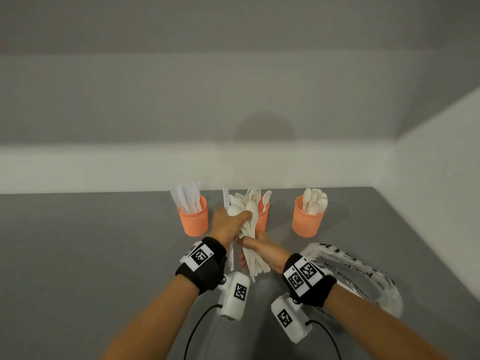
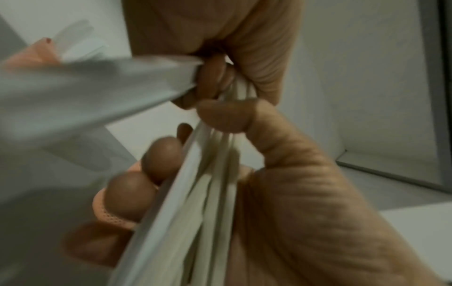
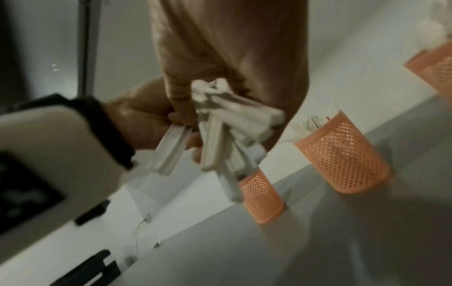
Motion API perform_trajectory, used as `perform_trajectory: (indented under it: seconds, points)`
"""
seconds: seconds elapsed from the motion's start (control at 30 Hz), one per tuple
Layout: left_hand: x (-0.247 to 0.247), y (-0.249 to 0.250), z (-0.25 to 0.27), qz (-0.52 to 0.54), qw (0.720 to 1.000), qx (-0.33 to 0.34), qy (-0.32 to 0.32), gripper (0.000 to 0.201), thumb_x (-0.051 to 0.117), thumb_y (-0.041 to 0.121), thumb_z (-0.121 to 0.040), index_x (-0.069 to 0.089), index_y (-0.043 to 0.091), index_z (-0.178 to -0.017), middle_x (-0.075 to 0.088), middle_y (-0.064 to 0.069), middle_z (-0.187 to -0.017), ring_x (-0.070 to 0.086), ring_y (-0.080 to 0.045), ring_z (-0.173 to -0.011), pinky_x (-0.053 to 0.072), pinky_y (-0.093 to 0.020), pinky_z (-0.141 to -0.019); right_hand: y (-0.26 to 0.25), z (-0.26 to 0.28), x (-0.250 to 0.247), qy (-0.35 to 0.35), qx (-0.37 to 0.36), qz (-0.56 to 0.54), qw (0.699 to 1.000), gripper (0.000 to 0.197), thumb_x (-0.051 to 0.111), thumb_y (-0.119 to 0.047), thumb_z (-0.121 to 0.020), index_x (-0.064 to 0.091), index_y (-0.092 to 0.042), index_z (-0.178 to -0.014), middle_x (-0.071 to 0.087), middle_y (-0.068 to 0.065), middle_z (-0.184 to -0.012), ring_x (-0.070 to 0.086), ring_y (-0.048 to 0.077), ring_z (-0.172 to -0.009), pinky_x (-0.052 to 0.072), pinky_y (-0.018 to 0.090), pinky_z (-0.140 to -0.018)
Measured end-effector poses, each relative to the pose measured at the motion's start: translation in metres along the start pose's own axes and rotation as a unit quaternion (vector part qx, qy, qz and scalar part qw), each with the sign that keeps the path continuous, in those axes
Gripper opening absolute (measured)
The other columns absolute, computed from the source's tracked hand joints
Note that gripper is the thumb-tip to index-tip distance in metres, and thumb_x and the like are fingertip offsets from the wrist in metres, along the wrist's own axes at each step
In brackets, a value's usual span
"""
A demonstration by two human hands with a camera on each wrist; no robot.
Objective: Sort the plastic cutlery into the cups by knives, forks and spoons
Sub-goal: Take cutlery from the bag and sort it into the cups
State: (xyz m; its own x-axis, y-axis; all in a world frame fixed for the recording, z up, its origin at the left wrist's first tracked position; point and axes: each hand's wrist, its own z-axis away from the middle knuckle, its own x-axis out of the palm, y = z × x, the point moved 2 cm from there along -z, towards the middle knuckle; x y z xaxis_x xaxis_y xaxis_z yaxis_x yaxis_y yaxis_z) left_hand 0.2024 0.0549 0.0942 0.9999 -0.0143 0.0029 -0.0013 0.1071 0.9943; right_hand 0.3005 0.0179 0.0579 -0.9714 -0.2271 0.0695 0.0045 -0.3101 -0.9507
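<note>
Three orange mesh cups stand in a row at the back of the grey table: the knife cup (image 1: 194, 219), the fork cup (image 1: 263, 216) partly hidden behind my hands, and the spoon cup (image 1: 308, 219). Both hands hold one mixed bundle of white plastic cutlery (image 1: 248, 237) upright in front of the fork cup. My left hand (image 1: 233, 220) grips it near the spoon bowls and fork heads. My right hand (image 1: 255, 249) grips the handles lower down. In the left wrist view, fingers (image 2: 161, 154) curl round the handles (image 2: 212, 193). The right wrist view shows the handle ends (image 3: 232, 131) sticking out below my right hand.
A crumpled clear plastic bag (image 1: 363, 279) with black lettering lies on the table (image 1: 78, 242) right of my right wrist. White walls close the table's back and right sides. Camera cables trail from both wrists toward the front edge.
</note>
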Motion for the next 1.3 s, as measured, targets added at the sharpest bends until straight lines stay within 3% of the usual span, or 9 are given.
perform_trajectory:
  seconds: [0.1,0.27,0.37,0.53,0.67,0.77,0.97,1.2,1.3]
  points:
    - [0.006,0.003,0.000,-0.037,0.998,0.034,0.040,0.019,0.072,0.013,-0.077,0.058,0.007,-0.089,0.067,-0.014,-0.087,0.066,-0.025,-0.079,0.055,-0.029,-0.068,-0.002,0.003,0.002,0.063,-0.097,0.059,0.992,0.012,0.056,-0.009,-0.091,0.051,-0.020,-0.087,0.052,0.005,-0.057,0.051,0.008,-0.037,0.047,0.023,-0.042]
    - [0.007,0.016,0.001,-0.015,1.000,0.018,-0.006,0.037,0.051,0.043,-0.091,0.059,0.011,-0.075,0.057,0.001,-0.052,0.051,-0.005,-0.041,0.039,-0.013,-0.039,-0.005,0.008,-0.004,0.019,-0.019,-0.075,0.997,0.007,0.050,-0.025,-0.095,0.052,-0.019,-0.091,0.039,-0.006,-0.043,0.033,0.005,-0.031,0.030,0.015,-0.033]
    - [-0.006,0.007,-0.008,0.057,0.997,-0.042,0.008,0.025,0.043,0.027,-0.092,0.056,0.012,-0.077,0.043,0.001,-0.061,0.029,-0.004,-0.033,0.024,-0.013,-0.033,-0.010,0.007,-0.013,-0.024,0.018,-0.158,0.987,0.024,0.045,-0.040,-0.095,0.053,-0.018,-0.100,0.038,-0.007,-0.046,0.030,0.002,-0.031,0.027,0.014,-0.031]
    - [-0.014,-0.002,-0.008,0.113,0.989,-0.100,-0.002,0.023,0.034,0.006,-0.096,0.054,0.005,-0.085,0.035,-0.002,-0.063,0.034,-0.010,-0.049,0.032,-0.016,-0.040,-0.014,0.006,-0.021,-0.042,0.024,-0.223,0.974,0.032,0.038,-0.047,-0.095,0.051,-0.018,-0.100,0.039,-0.007,-0.046,0.030,0.003,-0.030,0.026,0.014,-0.030]
    - [-0.013,-0.005,-0.002,0.151,0.983,-0.100,0.002,0.024,0.032,0.023,-0.101,0.050,0.010,-0.094,0.038,-0.002,-0.056,0.044,-0.012,-0.045,0.048,-0.026,-0.051,-0.009,0.003,-0.024,-0.015,0.012,-0.205,0.979,0.027,0.039,-0.042,-0.096,0.051,-0.019,-0.102,0.039,-0.007,-0.046,0.031,0.004,-0.031,0.027,0.015,-0.031]
    - [-0.010,-0.008,0.000,0.071,0.995,-0.065,0.007,0.034,0.031,0.038,-0.100,0.052,0.013,-0.091,0.026,0.003,-0.049,0.026,-0.005,-0.030,0.029,-0.016,-0.034,-0.006,0.001,-0.024,0.024,-0.014,-0.149,0.988,0.026,0.043,-0.041,-0.095,0.053,-0.018,-0.104,0.041,-0.006,-0.049,0.033,0.005,-0.033,0.030,0.017,-0.033]
    - [0.007,-0.010,0.010,0.023,0.999,-0.007,-0.029,0.026,0.058,0.028,-0.090,0.061,0.004,-0.083,0.047,0.003,-0.047,0.030,-0.003,-0.029,0.024,-0.015,-0.032,-0.005,-0.002,-0.020,0.047,-0.038,-0.100,0.993,0.035,0.045,-0.043,-0.094,0.056,-0.016,-0.114,0.049,-0.001,-0.056,0.036,0.006,-0.033,0.031,0.017,-0.034]
    - [0.014,-0.006,0.008,-0.003,0.999,0.019,0.046,0.027,0.046,0.017,-0.095,0.052,0.012,-0.069,0.049,0.007,-0.043,0.041,-0.002,-0.029,0.030,-0.014,-0.033,0.000,0.000,-0.023,0.061,-0.051,-0.089,0.993,0.027,0.048,-0.033,-0.096,0.056,-0.008,-0.101,0.059,0.005,-0.061,0.050,0.011,-0.038,0.042,0.020,-0.038]
    - [0.012,-0.003,0.001,0.006,0.995,0.026,0.094,0.021,0.036,0.016,-0.097,0.052,0.006,-0.088,0.053,-0.002,-0.063,0.046,-0.011,-0.047,0.034,-0.020,-0.044,0.001,0.001,-0.022,0.077,-0.042,-0.092,0.992,0.023,0.049,-0.024,-0.096,0.054,-0.002,-0.094,0.061,0.004,-0.052,0.059,0.015,-0.040,0.050,0.023,-0.041]
